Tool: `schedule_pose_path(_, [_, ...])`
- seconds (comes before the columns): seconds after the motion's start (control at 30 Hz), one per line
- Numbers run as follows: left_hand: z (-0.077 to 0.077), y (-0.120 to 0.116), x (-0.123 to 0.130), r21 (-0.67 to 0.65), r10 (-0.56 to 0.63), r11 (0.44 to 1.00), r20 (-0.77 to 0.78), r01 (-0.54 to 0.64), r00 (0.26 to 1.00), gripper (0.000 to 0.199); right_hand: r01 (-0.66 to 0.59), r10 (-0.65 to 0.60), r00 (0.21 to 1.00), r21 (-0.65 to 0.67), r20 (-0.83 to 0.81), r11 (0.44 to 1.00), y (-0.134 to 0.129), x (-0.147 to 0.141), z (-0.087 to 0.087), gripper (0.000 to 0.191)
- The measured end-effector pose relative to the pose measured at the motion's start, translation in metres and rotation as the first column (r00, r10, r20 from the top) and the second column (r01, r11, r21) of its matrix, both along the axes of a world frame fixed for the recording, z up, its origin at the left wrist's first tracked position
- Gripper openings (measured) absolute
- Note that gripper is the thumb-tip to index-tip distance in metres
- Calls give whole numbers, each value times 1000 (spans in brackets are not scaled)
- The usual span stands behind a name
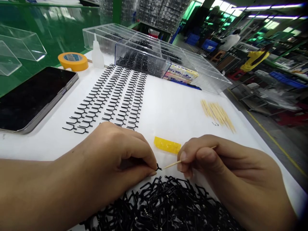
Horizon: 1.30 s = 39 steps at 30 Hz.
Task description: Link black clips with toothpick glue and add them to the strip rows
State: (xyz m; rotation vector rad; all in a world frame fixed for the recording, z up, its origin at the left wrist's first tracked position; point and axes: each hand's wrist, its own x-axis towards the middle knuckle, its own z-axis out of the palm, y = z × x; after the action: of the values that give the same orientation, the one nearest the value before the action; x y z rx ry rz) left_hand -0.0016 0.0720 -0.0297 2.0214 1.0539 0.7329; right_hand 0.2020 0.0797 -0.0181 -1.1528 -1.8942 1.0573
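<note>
Between the thumb and forefinger of my left hand (130,150) is a small black forked piece (158,167), mostly hidden by the fingertips. My right hand (211,157) pinches a wooden toothpick (172,164), its tip close to the end of the black piece; I cannot tell whether they touch. Below both hands spreads a heap of loose black forked pieces (168,205). A yellow strip (167,145) lies on the white table just beyond my fingers. Further off, several rows of the same black pieces (115,99) are laid out behind my left hand.
Toothpicks (218,114) lie at the right. A phone (36,96), a roll of orange tape (73,61) and a white nozzle bottle (97,54) stand at the left. A clear divided box (197,61) spans the back, with small cartons (181,73) before it. People are in the background.
</note>
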Motion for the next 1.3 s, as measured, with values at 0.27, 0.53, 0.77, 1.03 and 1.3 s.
schedule_pose_path(0.27, [-1,0,1,13,6,1000,4,-6,1000,12,6,-6,1000,-5,2,1000,1,0,0,25])
schedule_pose_path(0.53, [0,1,1,18,0,1000,5,0,1000,12,17,-16,1000,26,-15,1000,2,2,-1,25])
schedule_pose_path(0.77, [-2,0,0,22,-3,1000,0,3,1000,12,82,-82,995,-3,-51,997,-2,-2,-1,26])
schedule_pose_path(1.03, [19,2,-6,92,69,993,16,-70,998,11,85,-83,994,20,-76,996,8,5,2,28])
schedule_pose_path(1.3, [49,12,-38,247,348,922,-187,-299,919,8,85,-78,989,52,-126,995,9,8,1,29])
